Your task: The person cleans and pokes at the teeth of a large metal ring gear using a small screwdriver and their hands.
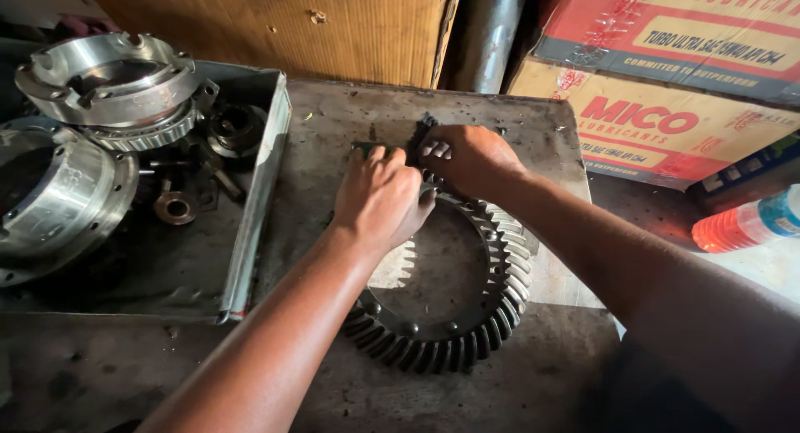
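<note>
both hands grip the far edge of a large ring gear [467,316] lying on the surface [350,108]: left hand [379,198], right hand [467,156], fingers closed.

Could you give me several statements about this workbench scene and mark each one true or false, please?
1. Both hands, the left hand and the right hand, rest on the far rim of the ring gear. True.
2. The ring gear stands upright on its edge. False: it lies flat on the metal table.
3. A metal tray to the left holds machined housings and smaller parts. True.
4. The plastic bottle at the right contains blue liquid. False: the liquid is orange-red.
5. Cardboard boxes are stacked behind the table at the right. True.
6. The ring gear's centre is solid. False: it is open, and the table shows through it.
</note>
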